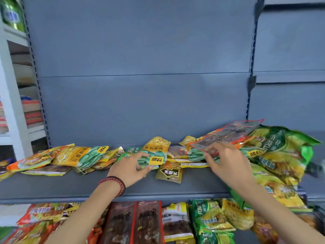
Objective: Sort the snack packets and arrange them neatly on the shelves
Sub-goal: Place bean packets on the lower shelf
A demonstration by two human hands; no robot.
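Grey metal shelf (pixel 70 187): open strip along front lip, glossy packets heaped against back panel (pixel 140 103); left hand (pixel 128 168) curled round yellow-green packet (pixel 154 152), mid-shelf, long axis front to back; right hand (pixel 226 161) pinches near end of clear red-edged packet (pixel 228 134), flat, long axis slanting up-right over crinkled green bags (pixel 281 147); small gold packet (pixel 169 173) lies between hands.
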